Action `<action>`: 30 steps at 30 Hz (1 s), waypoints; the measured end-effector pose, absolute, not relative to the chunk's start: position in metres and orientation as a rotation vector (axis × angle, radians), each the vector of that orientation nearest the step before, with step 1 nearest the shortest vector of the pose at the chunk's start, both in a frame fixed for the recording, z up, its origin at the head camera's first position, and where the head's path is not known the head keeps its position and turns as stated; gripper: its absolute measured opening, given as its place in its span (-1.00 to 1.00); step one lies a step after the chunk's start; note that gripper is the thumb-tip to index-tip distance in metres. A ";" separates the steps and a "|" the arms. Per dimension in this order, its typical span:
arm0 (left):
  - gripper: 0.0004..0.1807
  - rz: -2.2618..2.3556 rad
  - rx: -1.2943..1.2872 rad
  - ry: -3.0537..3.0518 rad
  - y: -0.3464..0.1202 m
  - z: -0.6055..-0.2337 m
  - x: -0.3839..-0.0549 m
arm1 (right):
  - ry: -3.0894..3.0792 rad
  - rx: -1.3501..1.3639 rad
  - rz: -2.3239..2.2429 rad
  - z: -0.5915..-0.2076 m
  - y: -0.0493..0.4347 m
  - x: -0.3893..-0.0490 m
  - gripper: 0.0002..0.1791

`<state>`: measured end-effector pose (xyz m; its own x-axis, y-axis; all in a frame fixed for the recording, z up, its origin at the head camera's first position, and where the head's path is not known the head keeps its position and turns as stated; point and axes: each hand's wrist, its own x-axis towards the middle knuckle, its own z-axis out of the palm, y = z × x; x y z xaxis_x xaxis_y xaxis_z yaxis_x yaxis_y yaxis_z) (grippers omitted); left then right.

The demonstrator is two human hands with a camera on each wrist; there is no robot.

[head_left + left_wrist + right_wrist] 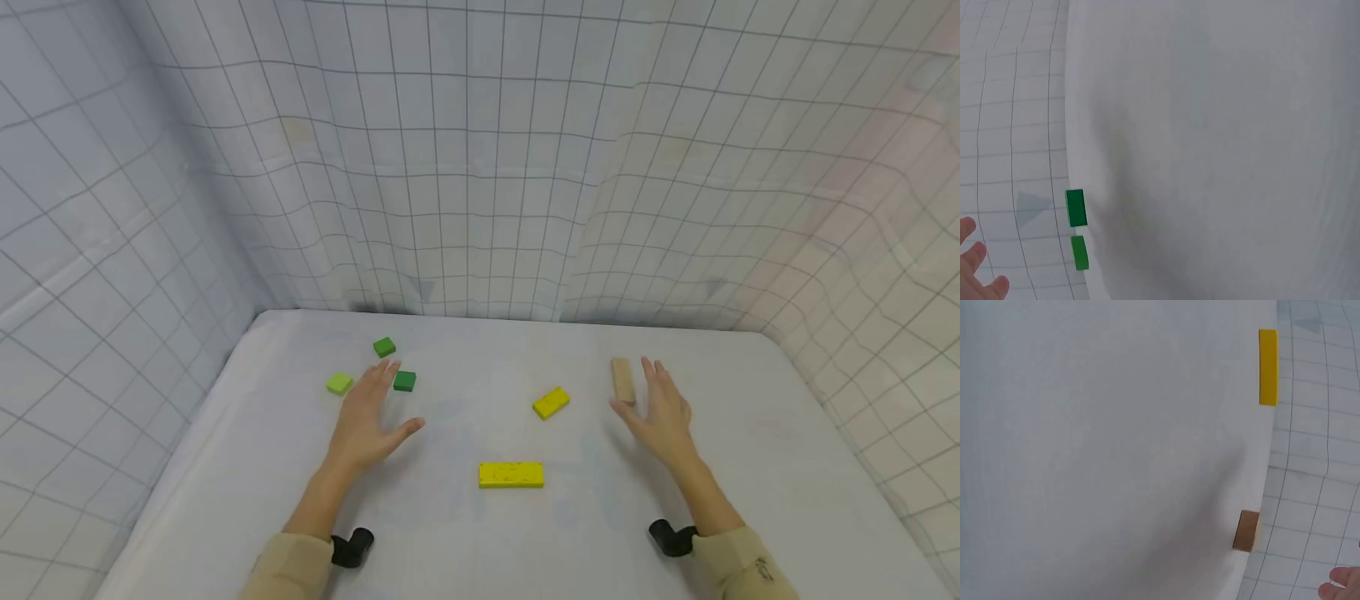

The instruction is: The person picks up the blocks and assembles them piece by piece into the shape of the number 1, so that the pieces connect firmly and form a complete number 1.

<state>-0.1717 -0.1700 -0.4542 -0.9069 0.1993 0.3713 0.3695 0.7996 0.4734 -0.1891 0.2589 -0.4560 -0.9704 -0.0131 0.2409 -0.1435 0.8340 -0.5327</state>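
Observation:
In the head view my left hand (364, 421) hovers over the white table, fingers extended and thumb spread, holding nothing. Around its fingertips lie a dark green block (405, 381), a mid-green block (385, 347) and a lime green block (340, 383). My right hand (662, 419) is likewise raised with straight fingers, apart from a plain wooden block (622, 381) just left of it. Between the hands are a small yellow block (551, 402) and, nearer me, a longer yellow block (512, 475). The right wrist view also shows the wooden block (1247, 530) and a yellow block (1268, 367).
The blocks lie apart on a white-covered table (450, 542). Grid-patterned white curtains (495, 167) hang behind the table and along both sides. A black wrist mount (352, 547) sits by the left cuff, and another black mount (672, 538) by the right.

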 end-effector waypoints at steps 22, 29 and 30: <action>-0.17 -1.674 -0.615 -2.645 -0.099 -0.480 -0.140 | -2.868 0.134 1.036 -0.469 0.211 -0.207 -0.04; -0.26 -1.778 -0.552 -2.688 -0.088 -0.489 -0.136 | -2.819 0.241 1.102 -0.478 0.200 -0.208 -0.09; -0.27 -1.790 -0.551 -2.680 -0.087 -0.490 -0.135 | -2.803 0.259 1.112 -0.479 0.199 -0.208 -0.09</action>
